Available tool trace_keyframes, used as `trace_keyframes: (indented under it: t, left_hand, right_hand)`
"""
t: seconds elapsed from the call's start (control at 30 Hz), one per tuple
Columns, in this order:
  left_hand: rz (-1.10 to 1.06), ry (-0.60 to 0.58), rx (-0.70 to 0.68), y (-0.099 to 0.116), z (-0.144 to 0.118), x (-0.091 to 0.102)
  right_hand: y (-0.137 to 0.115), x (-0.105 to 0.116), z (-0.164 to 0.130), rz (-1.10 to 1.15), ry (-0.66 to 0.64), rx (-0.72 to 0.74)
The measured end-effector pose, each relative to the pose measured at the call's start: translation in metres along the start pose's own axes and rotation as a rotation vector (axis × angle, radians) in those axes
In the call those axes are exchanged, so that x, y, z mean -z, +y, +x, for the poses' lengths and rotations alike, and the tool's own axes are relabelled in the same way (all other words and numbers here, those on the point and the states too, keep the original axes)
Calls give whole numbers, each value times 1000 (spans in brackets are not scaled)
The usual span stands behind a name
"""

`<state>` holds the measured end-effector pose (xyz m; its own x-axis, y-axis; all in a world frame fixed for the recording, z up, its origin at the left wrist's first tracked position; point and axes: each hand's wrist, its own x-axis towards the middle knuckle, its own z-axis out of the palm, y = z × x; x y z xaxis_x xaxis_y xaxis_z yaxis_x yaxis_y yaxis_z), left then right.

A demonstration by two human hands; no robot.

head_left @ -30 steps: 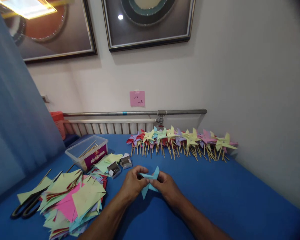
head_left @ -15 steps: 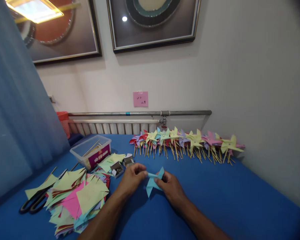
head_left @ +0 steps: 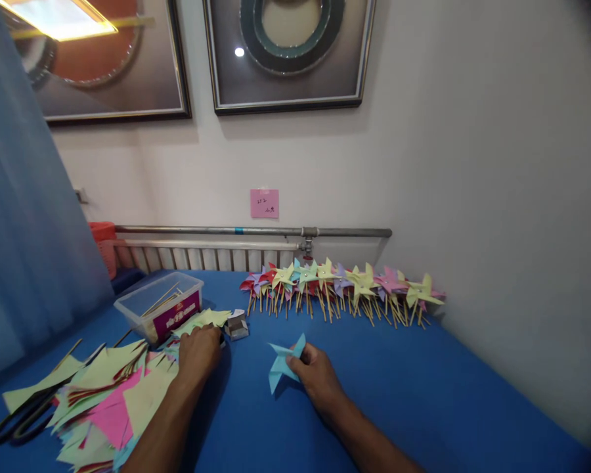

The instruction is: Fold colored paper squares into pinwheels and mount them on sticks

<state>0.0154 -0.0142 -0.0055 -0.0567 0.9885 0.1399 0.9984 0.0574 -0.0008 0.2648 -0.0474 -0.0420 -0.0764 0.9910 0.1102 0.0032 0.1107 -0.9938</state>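
One hand only, the right hand [head_left: 315, 371], pinches the folded blue pinwheel [head_left: 283, 362] at table centre, so its flaps may spring open while the left hand [head_left: 199, 348], fingers curled and hidden, reaches the small box [head_left: 237, 324] at 10 o'clock.

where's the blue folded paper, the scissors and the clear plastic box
blue folded paper [head_left: 282, 365], head view, on the folded centre beside the right hand's fingers
scissors [head_left: 10, 420], head view, on the black handle loops at the far left
clear plastic box [head_left: 152, 309], head view, on its front wall above the red label
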Motion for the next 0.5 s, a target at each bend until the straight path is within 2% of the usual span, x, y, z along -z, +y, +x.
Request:
trace_keyframes:
  t: [0.23,0.5]
  left_hand:
    - [-15,-101,-15,-6,1,8]
    - [-15,-113,-9,-7,1,10]
  right_hand:
    - [1,-1,-3,-11,5,-4]
    - [2,0,-2,-28,-10,5]
